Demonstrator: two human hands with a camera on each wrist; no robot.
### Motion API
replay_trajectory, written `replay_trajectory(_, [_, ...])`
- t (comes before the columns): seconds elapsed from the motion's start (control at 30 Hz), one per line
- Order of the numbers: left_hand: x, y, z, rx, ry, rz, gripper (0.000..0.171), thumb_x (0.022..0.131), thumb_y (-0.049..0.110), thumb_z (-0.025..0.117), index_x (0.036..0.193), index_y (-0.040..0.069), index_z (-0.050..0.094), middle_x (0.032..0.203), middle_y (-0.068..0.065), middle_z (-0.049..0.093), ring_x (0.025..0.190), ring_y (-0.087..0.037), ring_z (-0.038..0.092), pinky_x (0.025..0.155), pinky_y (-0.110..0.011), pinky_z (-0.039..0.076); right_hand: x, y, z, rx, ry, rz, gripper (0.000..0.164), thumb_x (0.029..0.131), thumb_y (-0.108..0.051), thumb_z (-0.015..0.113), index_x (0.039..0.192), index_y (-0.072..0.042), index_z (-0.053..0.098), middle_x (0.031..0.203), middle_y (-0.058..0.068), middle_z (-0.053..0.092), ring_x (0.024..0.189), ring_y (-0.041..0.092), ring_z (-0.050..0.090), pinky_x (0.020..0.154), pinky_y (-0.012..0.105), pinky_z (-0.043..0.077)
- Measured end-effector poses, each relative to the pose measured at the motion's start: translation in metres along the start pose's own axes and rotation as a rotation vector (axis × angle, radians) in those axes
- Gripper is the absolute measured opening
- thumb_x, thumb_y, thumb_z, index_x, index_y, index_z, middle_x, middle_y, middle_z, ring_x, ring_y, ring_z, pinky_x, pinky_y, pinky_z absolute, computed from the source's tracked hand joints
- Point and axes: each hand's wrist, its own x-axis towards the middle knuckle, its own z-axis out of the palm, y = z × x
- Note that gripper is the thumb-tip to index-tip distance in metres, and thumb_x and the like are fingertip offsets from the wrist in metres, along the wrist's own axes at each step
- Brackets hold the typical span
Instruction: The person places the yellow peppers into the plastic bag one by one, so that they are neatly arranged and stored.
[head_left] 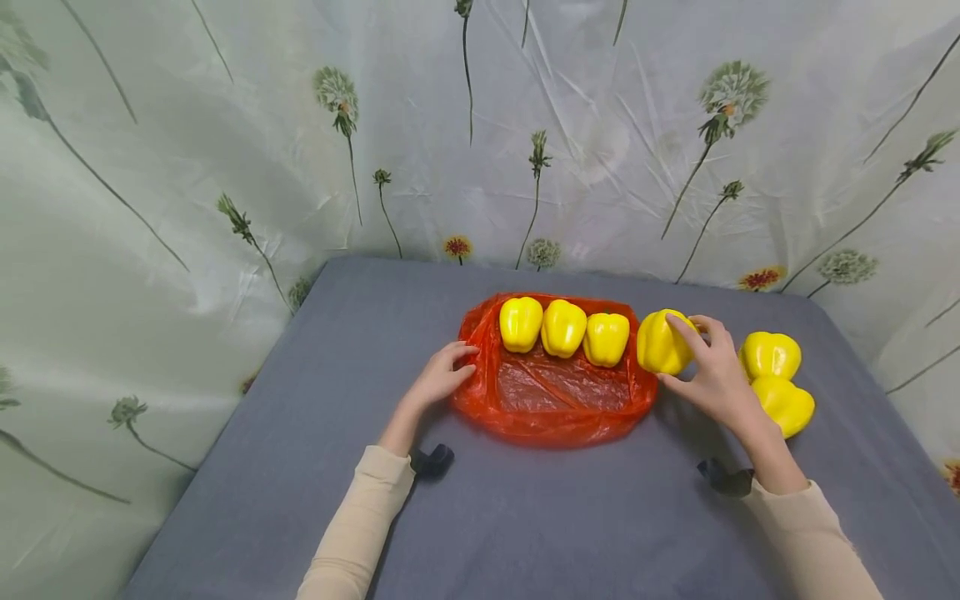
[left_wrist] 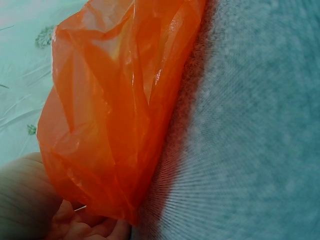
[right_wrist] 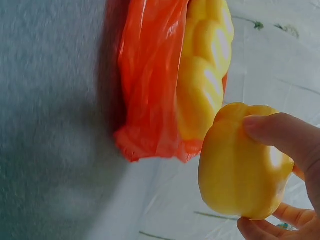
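A red plastic bag (head_left: 555, 425) lies with its mouth spread wide, and a row of three yellow bell peppers (head_left: 563, 328) sits along its far side. My left hand (head_left: 441, 374) holds the bag's left edge between thumb and fingers; the bag hides part of that grip in the left wrist view. Just beyond the bag's right edge, my right hand (head_left: 716, 379) grips another yellow bell pepper (right_wrist: 240, 165), thumb on one side and fingers on the other. Two more yellow bell peppers (head_left: 771, 356) rest on the table to the right of my right hand.
A grey-blue cloth covers the table (head_left: 315, 367). Behind and beside it hangs a pale curtain (head_left: 435, 133) printed with dandelions. Dark wrist-camera mounts (head_left: 432, 461) stick out from both wrists near the tabletop.
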Motion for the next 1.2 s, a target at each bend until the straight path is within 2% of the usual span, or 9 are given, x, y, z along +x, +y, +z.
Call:
replay_trajectory(0.43, [-0.001,0.001,0.001,-0.020,0.005,-0.028,0.039,0.091,0.011,0.054,0.128,0.000,0.054,0.140,-0.020,0.046,0.131,-0.037,0.042,0.110,-0.051,0.035,-0.002,-0.021,0.020,0.030,-0.003,-0.142,0.086,0.057,-0.004,0.085,0.133,-0.003,0.046,0.120,0.032,0.041,0.106,0.042,0.042,0.079,0.055,0.048])
replay_trajectory(0.83, [-0.001,0.000,0.002,-0.023,0.012,-0.029,0.038,0.090,0.012,0.055,0.127,0.000,0.055,0.141,-0.021,0.045,0.132,-0.037,0.042,0.111,-0.051,0.034,0.006,-0.046,0.038,0.061,-0.077,-0.153,0.082,0.060,-0.008,0.085,0.133,-0.006,0.047,0.127,0.028,0.041,0.112,0.041,0.041,0.084,0.056,0.048])
replay_trajectory(1.07, [0.000,-0.002,0.003,0.008,0.014,0.001,0.039,0.090,0.012,0.055,0.126,-0.001,0.056,0.140,-0.023,0.046,0.132,-0.038,0.042,0.111,-0.051,0.033,0.010,-0.061,0.046,0.079,-0.074,-0.214,0.079,0.060,-0.010,0.085,0.131,-0.006,0.050,0.128,0.025,0.042,0.115,0.037,0.041,0.086,0.052,0.049])
replay_trajectory(1.2, [0.001,-0.002,0.004,-0.001,0.021,0.002,0.039,0.090,0.012,0.055,0.126,-0.001,0.056,0.139,-0.023,0.046,0.132,-0.038,0.041,0.111,-0.051,0.033,0.012,-0.070,0.050,0.099,-0.100,-0.239,0.078,0.062,-0.010,0.084,0.132,-0.008,0.049,0.129,0.025,0.041,0.117,0.036,0.040,0.084,0.049,0.052])
